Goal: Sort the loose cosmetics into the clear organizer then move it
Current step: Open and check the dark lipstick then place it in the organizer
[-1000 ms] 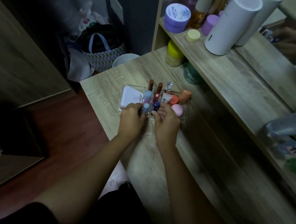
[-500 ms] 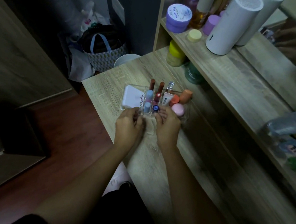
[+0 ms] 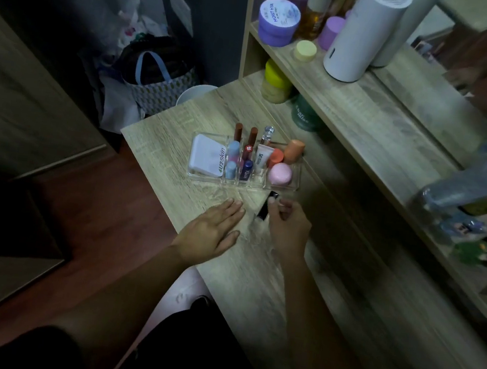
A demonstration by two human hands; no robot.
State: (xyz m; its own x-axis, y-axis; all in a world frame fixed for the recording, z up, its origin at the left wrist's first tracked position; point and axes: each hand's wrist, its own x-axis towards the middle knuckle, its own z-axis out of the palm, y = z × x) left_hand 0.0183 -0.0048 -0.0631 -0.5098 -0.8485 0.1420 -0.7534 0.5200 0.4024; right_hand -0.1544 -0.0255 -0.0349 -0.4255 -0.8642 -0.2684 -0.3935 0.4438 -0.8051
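Observation:
The clear organizer (image 3: pixel 296 181) stands on the wooden desk (image 3: pixel 254 278). It holds a white compact (image 3: pixel 206 154), light blue sticks (image 3: pixel 232 159), brown lipsticks (image 3: pixel 238 131), a dark blue lip balm (image 3: pixel 247 169), a white tube (image 3: pixel 261 159), orange caps (image 3: pixel 293 151) and a pink round sponge (image 3: pixel 280 173). My left hand (image 3: pixel 212 231) lies flat and open on the desk, below the organizer. My right hand (image 3: pixel 288 225) pinches a small black cosmetic stick (image 3: pixel 265 207) just in front of the organizer.
A shelf (image 3: pixel 354 106) at the back right carries a purple jar (image 3: pixel 278 21), bottles, a yellow lid and a tall white cylinder (image 3: pixel 366 33). A yellow-lidded jar (image 3: pixel 276 81) and green jar (image 3: pixel 305 116) stand under it. A bag (image 3: pixel 160 80) and white bin (image 3: pixel 195 94) sit on the floor.
Both hands have drawn back from the organizer's front edge. My left hand now lies flat on the desk; my right hand now holds a small black stick.

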